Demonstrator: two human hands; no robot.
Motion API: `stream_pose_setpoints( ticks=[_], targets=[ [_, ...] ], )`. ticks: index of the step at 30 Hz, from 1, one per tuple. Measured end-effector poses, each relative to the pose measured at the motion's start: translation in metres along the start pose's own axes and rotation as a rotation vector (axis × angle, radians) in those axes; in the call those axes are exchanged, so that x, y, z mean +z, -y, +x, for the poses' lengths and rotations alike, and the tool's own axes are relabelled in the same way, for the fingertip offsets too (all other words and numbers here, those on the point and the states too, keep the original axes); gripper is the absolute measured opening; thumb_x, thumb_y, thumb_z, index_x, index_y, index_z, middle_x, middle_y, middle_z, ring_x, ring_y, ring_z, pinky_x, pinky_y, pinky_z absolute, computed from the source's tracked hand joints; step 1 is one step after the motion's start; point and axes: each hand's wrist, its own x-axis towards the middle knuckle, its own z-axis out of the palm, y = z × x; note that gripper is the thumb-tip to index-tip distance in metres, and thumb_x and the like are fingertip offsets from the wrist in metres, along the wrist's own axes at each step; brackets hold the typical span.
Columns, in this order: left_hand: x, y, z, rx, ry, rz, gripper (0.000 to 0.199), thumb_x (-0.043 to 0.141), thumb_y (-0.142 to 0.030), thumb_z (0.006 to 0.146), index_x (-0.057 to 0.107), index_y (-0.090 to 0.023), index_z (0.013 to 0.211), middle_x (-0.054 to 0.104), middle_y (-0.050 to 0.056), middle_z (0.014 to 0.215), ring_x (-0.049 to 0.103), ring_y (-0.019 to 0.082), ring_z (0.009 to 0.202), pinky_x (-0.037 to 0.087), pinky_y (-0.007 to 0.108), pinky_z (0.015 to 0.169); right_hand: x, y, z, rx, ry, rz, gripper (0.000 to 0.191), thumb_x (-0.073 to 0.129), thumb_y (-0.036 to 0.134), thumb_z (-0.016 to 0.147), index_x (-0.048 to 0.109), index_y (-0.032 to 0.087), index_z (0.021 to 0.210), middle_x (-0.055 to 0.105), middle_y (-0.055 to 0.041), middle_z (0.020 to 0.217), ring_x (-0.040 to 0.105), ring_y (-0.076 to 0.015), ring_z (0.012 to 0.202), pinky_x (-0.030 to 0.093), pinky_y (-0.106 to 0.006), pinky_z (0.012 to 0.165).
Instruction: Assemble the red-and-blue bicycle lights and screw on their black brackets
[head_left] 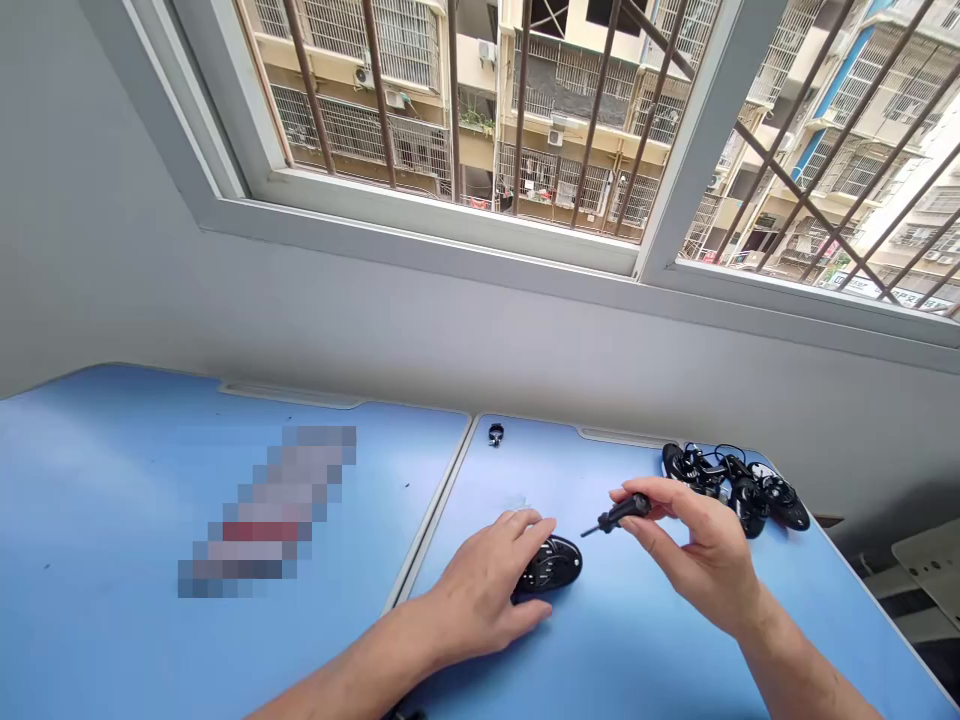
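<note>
On the blue table lies a black oval part that looks like a computer mouse shell (pixel 556 565), with pale marks on its upper face. My left hand (pixel 499 580) is closed around its left side, thumb below and fingers above, hiding that end. To the right, my right hand (pixel 694 545) pinches the black handle of a small screwdriver (pixel 619 513) between thumb and fingers. The screwdriver's thin tip points left and down, just off the upper right end of the black part, apart from it.
Several black mice or parts with cables (pixel 739 485) are piled at the table's back right. A small black ring-shaped piece (pixel 496 434) lies near the back edge. A seam divides the blue table (pixel 360 500). A pixelated patch covers something at left. Behind are a wall and barred window.
</note>
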Motion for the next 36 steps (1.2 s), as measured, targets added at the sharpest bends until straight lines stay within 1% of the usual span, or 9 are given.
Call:
stream_pose_setpoints(
  ticks=[2, 4, 7, 11, 14, 18, 25, 30, 36],
  targets=[
    [0.0, 0.0, 0.0, -0.014, -0.013, 0.015, 0.057, 0.062, -0.016, 0.072, 0.045, -0.024, 0.126, 0.057, 0.01, 0.122, 0.054, 0.03, 0.106, 0.049, 0.041, 0.085, 0.002, 0.0, 0.0, -0.014, -0.003, -0.01, 0.022, 0.06, 0.015, 0.09, 0.06, 0.021, 0.112, 0.075, -0.0058, 0.09, 0.071, -0.0152, 0.07, 0.062, -0.024, 0.061],
    [0.0, -0.001, 0.001, -0.036, -0.016, 0.052, 0.051, 0.06, -0.015, 0.074, 0.047, -0.024, 0.122, 0.062, 0.008, 0.112, 0.056, 0.029, 0.099, 0.049, 0.041, 0.08, 0.003, 0.001, 0.0, -0.027, 0.008, -0.01, 0.02, 0.059, 0.016, 0.091, 0.06, 0.02, 0.111, 0.075, -0.006, 0.089, 0.071, -0.0144, 0.067, 0.062, -0.024, 0.061],
    [-0.002, -0.002, 0.003, -0.069, -0.019, 0.103, 0.036, 0.059, -0.016, 0.074, 0.053, -0.022, 0.109, 0.064, 0.007, 0.1, 0.056, 0.028, 0.091, 0.048, 0.04, 0.076, 0.006, 0.002, 0.002, -0.038, 0.011, -0.017, 0.017, 0.058, 0.018, 0.092, 0.061, 0.02, 0.109, 0.075, -0.0059, 0.087, 0.069, -0.0135, 0.063, 0.061, -0.024, 0.06],
    [-0.004, -0.002, 0.004, -0.042, -0.059, 0.102, 0.024, 0.057, -0.014, 0.071, 0.053, -0.021, 0.094, 0.061, 0.006, 0.097, 0.055, 0.026, 0.087, 0.046, 0.036, 0.075, 0.013, 0.0, 0.002, -0.054, -0.007, -0.029, 0.015, 0.056, 0.02, 0.094, 0.061, 0.021, 0.108, 0.075, -0.0056, 0.085, 0.069, -0.0143, 0.062, 0.061, -0.025, 0.058],
    [-0.004, -0.001, 0.004, -0.017, -0.048, 0.086, 0.025, 0.055, -0.013, 0.072, 0.052, -0.02, 0.095, 0.061, 0.005, 0.092, 0.054, 0.025, 0.083, 0.045, 0.034, 0.071, 0.016, -0.001, 0.001, -0.06, -0.011, -0.027, 0.016, 0.056, 0.02, 0.094, 0.061, 0.021, 0.109, 0.075, -0.0055, 0.085, 0.069, -0.0146, 0.062, 0.061, -0.026, 0.057],
    [-0.003, -0.001, 0.004, 0.012, -0.051, 0.081, 0.031, 0.055, -0.012, 0.071, 0.052, -0.019, 0.102, 0.062, 0.007, 0.095, 0.054, 0.025, 0.085, 0.045, 0.035, 0.073, 0.018, -0.003, -0.001, -0.047, 0.006, -0.023, 0.016, 0.056, 0.02, 0.093, 0.061, 0.021, 0.109, 0.075, -0.0061, 0.085, 0.068, -0.0146, 0.063, 0.061, -0.026, 0.057],
    [-0.002, 0.0, 0.004, 0.013, -0.06, 0.071, 0.03, 0.059, -0.017, 0.069, 0.052, -0.023, 0.098, 0.061, 0.005, 0.096, 0.053, 0.025, 0.086, 0.045, 0.033, 0.071, 0.017, -0.002, 0.0, -0.065, 0.012, -0.023, 0.017, 0.056, 0.019, 0.093, 0.061, 0.022, 0.109, 0.075, -0.005, 0.085, 0.069, -0.0148, 0.062, 0.061, -0.025, 0.057],
    [0.001, 0.002, 0.004, 0.021, -0.069, 0.097, 0.027, 0.057, -0.016, 0.069, 0.052, -0.022, 0.095, 0.06, 0.005, 0.09, 0.052, 0.024, 0.082, 0.043, 0.032, 0.066, 0.016, -0.002, -0.001, -0.083, 0.021, -0.041, 0.018, 0.057, 0.019, 0.093, 0.06, 0.022, 0.11, 0.075, -0.0054, 0.086, 0.068, -0.0147, 0.061, 0.06, -0.026, 0.056],
    [0.002, 0.003, 0.005, 0.03, -0.07, 0.087, 0.026, 0.056, -0.015, 0.068, 0.051, -0.023, 0.092, 0.059, 0.003, 0.087, 0.052, 0.023, 0.08, 0.041, 0.03, 0.065, 0.016, -0.001, 0.001, -0.074, 0.022, -0.049, 0.016, 0.055, 0.02, 0.094, 0.061, 0.022, 0.108, 0.075, -0.0043, 0.083, 0.069, -0.0149, 0.06, 0.061, -0.025, 0.055]
  ],
)
